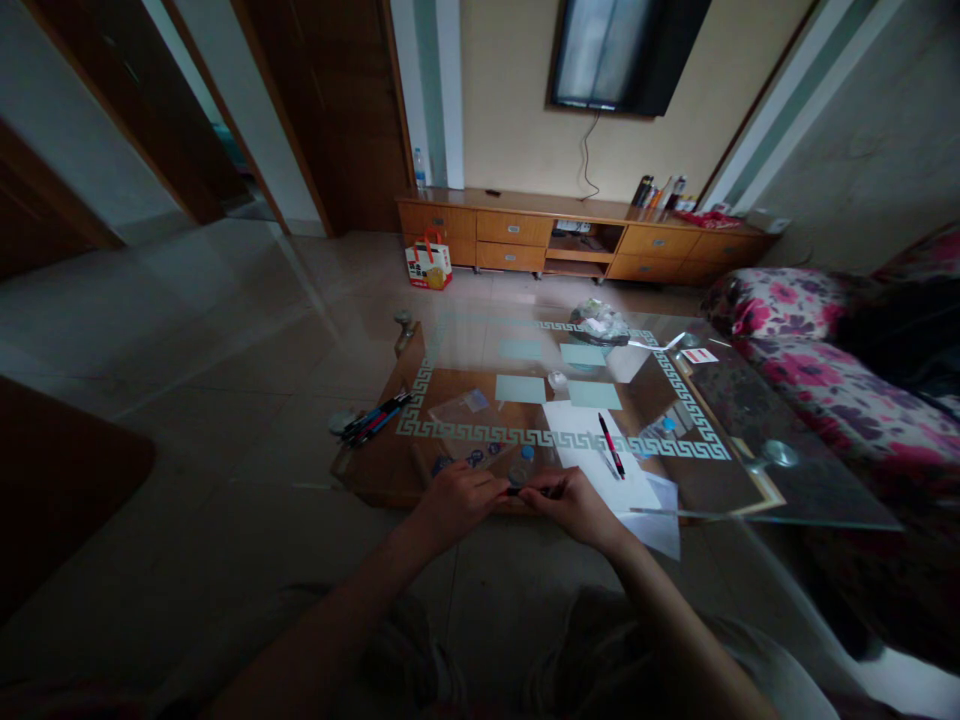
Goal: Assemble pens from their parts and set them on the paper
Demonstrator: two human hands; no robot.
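Observation:
My left hand [459, 500] and my right hand [576, 505] meet at the near edge of a glass-topped coffee table [750, 430]. Between them they hold a thin dark pen [529, 490], each hand pinching one end. Just beyond my right hand lies white paper [581, 440] with a red and black pen [611, 445] on it. Small blue bits [480, 458] and a clear plastic bag [461, 408] lie in front of my left hand.
Several pens [375, 418] lie at the table's left edge. Pale green cards [520, 388] and a crumpled plastic bag [600, 322] sit farther back. A floral sofa [825, 360] stands to the right, a wooden TV cabinet [585, 240] against the far wall.

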